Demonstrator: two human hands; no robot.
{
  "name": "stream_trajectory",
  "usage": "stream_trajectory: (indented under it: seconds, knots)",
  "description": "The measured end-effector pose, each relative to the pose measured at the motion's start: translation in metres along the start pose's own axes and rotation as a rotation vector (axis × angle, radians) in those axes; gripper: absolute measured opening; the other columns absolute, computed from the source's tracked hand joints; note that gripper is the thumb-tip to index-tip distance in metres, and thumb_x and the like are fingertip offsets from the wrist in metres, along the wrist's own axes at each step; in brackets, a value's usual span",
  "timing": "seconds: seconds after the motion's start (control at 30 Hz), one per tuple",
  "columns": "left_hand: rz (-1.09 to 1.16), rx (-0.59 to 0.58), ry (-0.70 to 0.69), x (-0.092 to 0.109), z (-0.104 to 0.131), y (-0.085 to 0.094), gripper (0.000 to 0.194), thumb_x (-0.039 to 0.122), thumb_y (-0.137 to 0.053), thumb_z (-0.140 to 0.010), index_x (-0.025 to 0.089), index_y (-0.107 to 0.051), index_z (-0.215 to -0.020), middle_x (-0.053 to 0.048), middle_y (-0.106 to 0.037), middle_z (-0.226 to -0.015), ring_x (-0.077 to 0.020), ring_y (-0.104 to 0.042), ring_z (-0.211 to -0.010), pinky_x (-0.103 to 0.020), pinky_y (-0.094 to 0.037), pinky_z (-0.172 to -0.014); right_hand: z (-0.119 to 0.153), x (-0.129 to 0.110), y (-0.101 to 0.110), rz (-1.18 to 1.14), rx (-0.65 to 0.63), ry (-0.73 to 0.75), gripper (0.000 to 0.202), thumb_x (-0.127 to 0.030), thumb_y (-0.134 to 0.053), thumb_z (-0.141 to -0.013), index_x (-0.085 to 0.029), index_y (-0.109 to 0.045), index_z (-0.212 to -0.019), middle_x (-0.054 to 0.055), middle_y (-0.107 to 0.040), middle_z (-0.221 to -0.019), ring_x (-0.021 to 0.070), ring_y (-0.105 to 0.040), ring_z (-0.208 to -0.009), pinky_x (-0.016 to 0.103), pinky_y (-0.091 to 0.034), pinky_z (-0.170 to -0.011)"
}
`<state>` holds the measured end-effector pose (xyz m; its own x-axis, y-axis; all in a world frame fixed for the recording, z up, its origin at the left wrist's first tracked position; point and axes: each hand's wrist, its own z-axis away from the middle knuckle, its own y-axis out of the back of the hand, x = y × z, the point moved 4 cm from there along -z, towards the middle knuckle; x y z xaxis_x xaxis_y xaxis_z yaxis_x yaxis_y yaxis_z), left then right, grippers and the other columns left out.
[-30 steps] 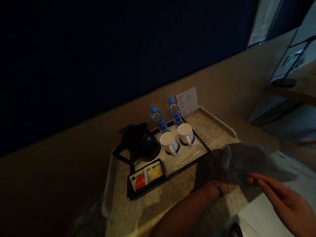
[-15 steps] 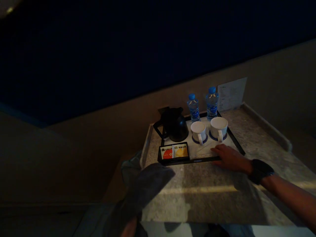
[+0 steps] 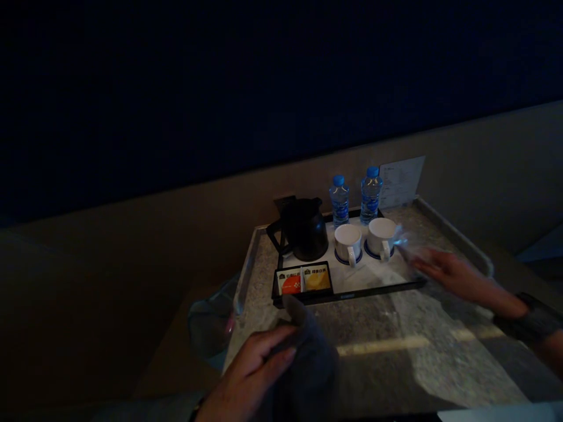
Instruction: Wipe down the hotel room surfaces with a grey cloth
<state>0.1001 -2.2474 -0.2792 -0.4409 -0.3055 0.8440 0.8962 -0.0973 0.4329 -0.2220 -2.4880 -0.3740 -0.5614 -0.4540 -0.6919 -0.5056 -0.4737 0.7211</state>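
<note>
Gripping a grey cloth (image 3: 308,357), left hand (image 3: 250,375); right hand (image 3: 444,269) pinches plastic (image 3: 404,243) at tray edge (image 3: 373,289).

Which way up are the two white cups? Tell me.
Upright: both white cups stand on the tray, round open mouths facing up, handles toward the camera.

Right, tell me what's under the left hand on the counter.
Under the left hand lies a dark grey cloth, bunched on the marble counter just in front of the black tray. Whatever lies beneath the cloth is covered and cannot be seen.
</note>
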Motion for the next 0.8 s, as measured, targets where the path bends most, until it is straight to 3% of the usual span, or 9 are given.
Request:
stream_trajectory:
  seconds: [0.1,0.2,0.3,0.37,0.4,0.5,0.6,0.67,0.8]
  knots:
    - [-0.084,-0.077,-0.220,0.046,-0.059,-0.043,0.036,0.042,-0.046,-0.092,0.018,-0.068,-0.108,-0.005,-0.072,-0.101,-0.0187,-0.065,-0.092,-0.027,-0.052,-0.086,0.014,0.007,0.043,-0.221,0.338,-0.117,0.049,-0.066,-0.049,-0.086,-0.019,-0.062,-0.092,0.008,-0.066,-0.092,0.0239,-0.063,-0.088,0.037,-0.049,-0.084]
    - [-0.372,-0.148,-0.437,0.076,-0.135,-0.115,0.029,0.036,-0.045,-0.092,0.016,-0.062,-0.105,-0.007,-0.068,-0.104,-0.0197,-0.062,-0.095,-0.031,-0.050,-0.089,0.023,0.001,0.062,-0.309,0.502,-0.151,0.048,-0.067,-0.057,-0.081,-0.020,-0.060,-0.091,0.009,-0.066,-0.090,0.0260,-0.063,-0.087,0.039,-0.049,-0.083]
    - [-0.752,-0.236,-0.433,0.072,-0.202,-0.192,0.049,0.045,-0.056,-0.085,0.009,-0.051,-0.120,-0.017,-0.061,-0.120,-0.0294,-0.057,-0.109,-0.042,-0.050,-0.092,0.027,-0.007,0.060,-0.293,0.501,-0.105,0.045,-0.065,-0.053,-0.087,-0.021,-0.057,-0.093,0.008,-0.065,-0.089,0.0256,-0.063,-0.085,0.040,-0.050,-0.081]
    - [-0.884,-0.233,-0.388,0.060,-0.227,-0.222,0.064,0.053,-0.060,-0.081,0.007,-0.047,-0.123,-0.019,-0.059,-0.121,-0.0336,-0.054,-0.112,-0.046,-0.051,-0.091,0.031,-0.006,0.056,-0.168,0.475,-0.068,0.042,-0.062,-0.047,-0.092,-0.022,-0.058,-0.095,0.008,-0.065,-0.092,0.0258,-0.062,-0.086,0.041,-0.049,-0.080]
    - [-0.911,-0.215,-0.381,0.054,-0.233,-0.229,0.067,0.056,-0.060,-0.079,0.007,-0.048,-0.123,-0.019,-0.059,-0.120,-0.0342,-0.053,-0.112,-0.047,-0.051,-0.090,0.033,-0.005,0.053,-0.092,0.459,-0.050,0.041,-0.060,-0.044,-0.093,-0.022,-0.059,-0.096,0.007,-0.065,-0.094,0.0259,-0.062,-0.087,0.041,-0.049,-0.079]
    - [-0.947,-0.176,-0.367,0.038,-0.225,-0.218,0.067,0.056,-0.063,-0.077,0.009,-0.049,-0.122,-0.016,-0.062,-0.115,-0.0340,-0.054,-0.110,-0.046,-0.054,-0.084,0.039,0.002,0.047,0.066,0.441,0.041,0.042,-0.058,-0.041,-0.096,-0.020,-0.059,-0.098,0.007,-0.066,-0.091,0.0244,-0.064,-0.078,0.036,-0.050,-0.066]
    - [-1.011,-0.153,-0.266,0.022,-0.202,-0.184,0.058,0.046,-0.065,-0.078,0.008,-0.052,-0.121,-0.016,-0.064,-0.110,-0.0333,-0.057,-0.104,-0.044,-0.055,-0.080,0.038,0.000,0.037,0.182,0.382,0.134,0.040,-0.052,-0.035,-0.099,-0.018,-0.057,-0.100,0.006,-0.066,-0.082,0.0217,-0.064,-0.068,0.031,-0.048,-0.056]
    - [-1.039,-0.139,-0.215,0.016,-0.186,-0.164,0.047,0.034,-0.060,-0.081,0.007,-0.054,-0.118,-0.016,-0.065,-0.109,-0.0320,-0.059,-0.102,-0.044,-0.053,-0.086,0.029,-0.007,0.026,0.241,0.294,0.165,0.035,-0.044,-0.032,-0.101,-0.019,-0.056,-0.100,0.004,-0.065,-0.078,0.0196,-0.063,-0.064,0.029,-0.047,-0.054]
    - [-0.985,-0.133,-0.349,0.021,-0.147,-0.141,0.037,0.015,-0.048,-0.083,0.010,-0.054,-0.119,-0.013,-0.064,-0.112,-0.0284,-0.057,-0.106,-0.043,-0.049,-0.096,-0.003,-0.023,-0.006,0.329,0.114,0.209,0.031,-0.031,-0.028,-0.099,-0.020,-0.056,-0.102,0.004,-0.064,-0.085,0.0175,-0.063,-0.069,0.027,-0.047,-0.057]
